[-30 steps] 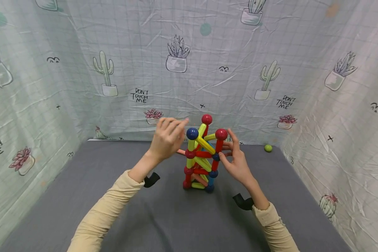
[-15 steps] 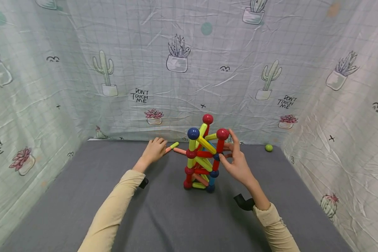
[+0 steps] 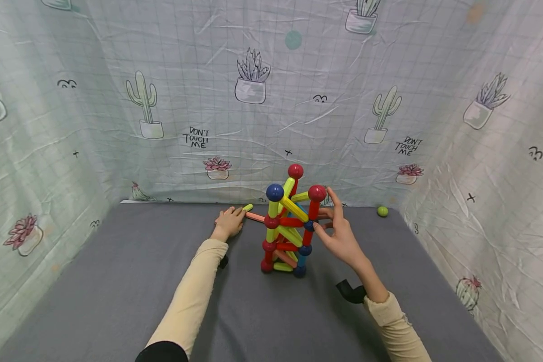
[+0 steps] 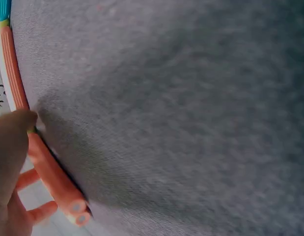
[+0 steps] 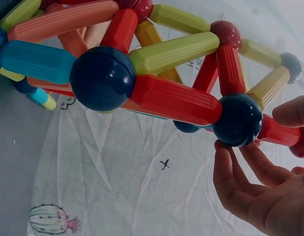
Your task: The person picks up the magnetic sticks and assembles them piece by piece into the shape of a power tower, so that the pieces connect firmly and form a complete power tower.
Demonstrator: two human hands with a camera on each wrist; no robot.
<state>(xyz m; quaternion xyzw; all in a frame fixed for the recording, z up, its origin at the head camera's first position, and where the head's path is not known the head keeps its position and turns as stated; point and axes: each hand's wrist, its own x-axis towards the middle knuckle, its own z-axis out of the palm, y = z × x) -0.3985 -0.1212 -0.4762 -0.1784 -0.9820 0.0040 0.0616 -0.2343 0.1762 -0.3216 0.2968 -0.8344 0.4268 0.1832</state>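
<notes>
A tower of magnetic rods and balls stands upright in the head view, in red, yellow-green and blue. My right hand holds its upper right side. In the right wrist view its fingertips touch a dark blue ball, and another finger lies by the red rod beyond it. My left hand is down on the table to the left of the tower. In the left wrist view it pinches at a line of orange rods, one digit across them and other fingertips along their far side.
A yellow-green rod end pokes out past my left hand. One orange rod lies between that hand and the tower. Far right on the grey table sits a small green ball. A printed cloth closes off the back and sides.
My left hand has come away from the tower's top, down to the rods on the table, then shifted slightly right over them. The right hand has stayed on the tower.
</notes>
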